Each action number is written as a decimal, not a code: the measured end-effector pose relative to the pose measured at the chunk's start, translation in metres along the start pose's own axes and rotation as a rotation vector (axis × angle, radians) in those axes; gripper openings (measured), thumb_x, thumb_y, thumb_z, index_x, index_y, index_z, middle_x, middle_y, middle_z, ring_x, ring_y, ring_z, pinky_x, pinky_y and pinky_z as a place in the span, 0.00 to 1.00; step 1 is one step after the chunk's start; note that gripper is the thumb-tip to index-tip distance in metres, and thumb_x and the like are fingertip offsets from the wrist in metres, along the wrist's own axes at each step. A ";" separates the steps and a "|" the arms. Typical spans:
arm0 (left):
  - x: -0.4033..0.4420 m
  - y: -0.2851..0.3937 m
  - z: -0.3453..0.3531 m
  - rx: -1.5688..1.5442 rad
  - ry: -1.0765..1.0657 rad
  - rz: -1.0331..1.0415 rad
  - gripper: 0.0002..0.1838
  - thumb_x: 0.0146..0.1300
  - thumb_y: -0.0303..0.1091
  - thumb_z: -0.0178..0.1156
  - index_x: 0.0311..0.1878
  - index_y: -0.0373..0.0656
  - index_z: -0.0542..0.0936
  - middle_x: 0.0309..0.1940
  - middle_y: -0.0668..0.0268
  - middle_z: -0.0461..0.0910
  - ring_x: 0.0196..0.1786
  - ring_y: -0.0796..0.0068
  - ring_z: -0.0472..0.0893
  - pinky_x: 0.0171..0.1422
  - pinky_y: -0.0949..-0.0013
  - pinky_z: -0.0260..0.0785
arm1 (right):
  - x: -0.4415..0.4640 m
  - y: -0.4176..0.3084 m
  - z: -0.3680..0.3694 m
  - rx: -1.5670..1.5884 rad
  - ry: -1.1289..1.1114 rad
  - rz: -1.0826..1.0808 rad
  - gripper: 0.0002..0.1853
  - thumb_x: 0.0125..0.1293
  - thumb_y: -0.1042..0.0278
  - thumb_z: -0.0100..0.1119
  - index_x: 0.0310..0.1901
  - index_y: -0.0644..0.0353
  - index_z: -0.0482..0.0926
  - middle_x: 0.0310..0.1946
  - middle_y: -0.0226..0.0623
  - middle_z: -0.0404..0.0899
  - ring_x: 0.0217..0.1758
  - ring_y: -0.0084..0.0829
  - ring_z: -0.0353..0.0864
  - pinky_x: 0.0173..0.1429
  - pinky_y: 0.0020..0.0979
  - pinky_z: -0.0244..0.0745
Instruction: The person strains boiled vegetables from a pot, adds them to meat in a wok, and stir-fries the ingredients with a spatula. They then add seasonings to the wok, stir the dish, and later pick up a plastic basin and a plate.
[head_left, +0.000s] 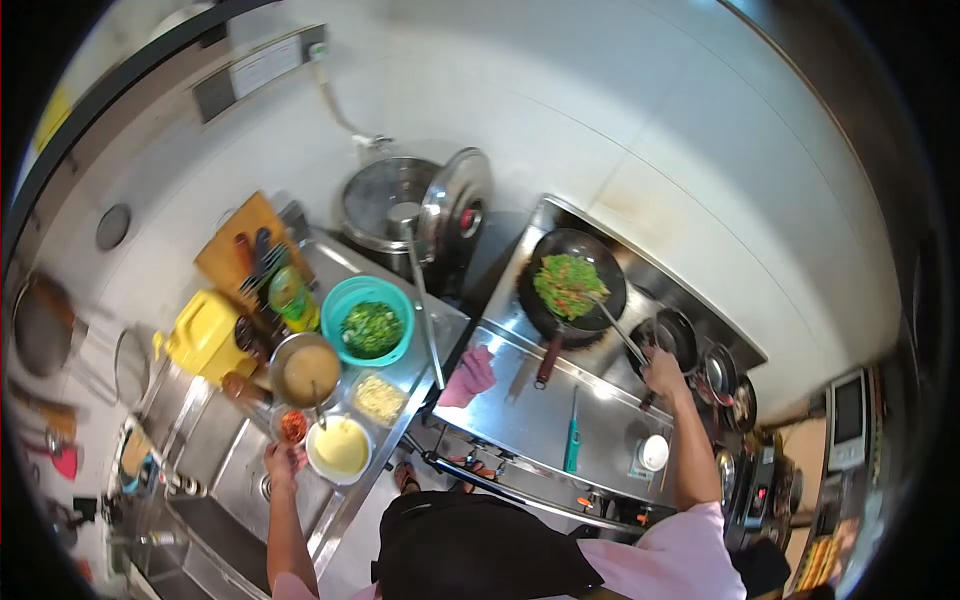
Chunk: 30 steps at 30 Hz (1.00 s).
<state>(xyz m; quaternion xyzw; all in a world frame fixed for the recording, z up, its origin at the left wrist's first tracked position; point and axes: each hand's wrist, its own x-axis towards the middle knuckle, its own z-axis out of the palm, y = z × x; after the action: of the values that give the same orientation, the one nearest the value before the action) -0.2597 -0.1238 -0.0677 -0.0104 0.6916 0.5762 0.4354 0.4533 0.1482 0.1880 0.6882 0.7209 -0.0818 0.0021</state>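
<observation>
Text first: wall notice [267, 68] has print, too small to read; same for the label on the green-and-yellow bottle [291, 300].

Right hand [660, 372]: closed around the handle of a long metal cooking utensil [624, 332] (head is down in the food, so can't say spatula or ladle). Its far end sits in the chopped green stir-fry [566, 284], inside the dark wok [582, 242] on the stove.

Left hand [284, 460]: fingers partly curled at the near edge of a small cup [277, 425] of chopped red bits; can't tell if it's gripped. Cup is just beside a white bowl [346, 481] of yellow liquid, on the counter by the sink [229, 462].

Teal gas lighter [573, 445] lies on the stove's steel front.
</observation>
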 end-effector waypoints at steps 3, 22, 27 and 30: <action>-0.016 0.006 -0.005 0.036 0.000 -0.001 0.12 0.68 0.39 0.57 0.49 0.45 0.71 0.30 0.64 0.79 0.26 0.72 0.81 0.27 0.70 0.76 | -0.006 -0.021 -0.048 -0.166 -0.121 0.048 0.15 0.54 0.74 0.60 0.45 0.65 0.83 0.42 0.58 0.83 0.50 0.55 0.82 0.57 0.47 0.76; -0.142 0.007 0.125 0.190 0.120 0.832 0.11 0.76 0.38 0.49 0.51 0.39 0.70 0.38 0.66 0.72 0.41 0.76 0.71 0.45 0.71 0.64 | 0.117 0.042 -0.112 0.371 -0.531 0.345 0.08 0.62 0.72 0.56 0.28 0.66 0.78 0.19 0.36 0.76 0.15 0.23 0.72 0.14 0.29 0.68; -0.179 -0.017 0.212 0.025 -0.270 0.694 0.08 0.75 0.32 0.51 0.52 0.42 0.71 0.35 0.72 0.70 0.36 0.84 0.67 0.40 0.78 0.61 | 0.162 0.050 -0.037 0.769 -0.421 0.260 0.08 0.59 0.71 0.59 0.24 0.63 0.77 0.15 0.32 0.73 0.14 0.24 0.69 0.16 0.29 0.64; -0.181 -0.045 0.257 0.160 -0.515 0.699 0.07 0.73 0.31 0.53 0.51 0.44 0.73 0.33 0.71 0.77 0.32 0.85 0.73 0.36 0.81 0.64 | 0.167 0.037 -0.022 0.638 -0.307 0.106 0.05 0.59 0.73 0.58 0.32 0.64 0.80 0.15 0.34 0.74 0.14 0.26 0.72 0.17 0.32 0.67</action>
<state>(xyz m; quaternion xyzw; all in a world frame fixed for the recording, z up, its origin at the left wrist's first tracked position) 0.0271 -0.0199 0.0190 0.4020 0.5648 0.6172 0.3720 0.4833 0.3175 0.1860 0.6704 0.6136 -0.4051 -0.1002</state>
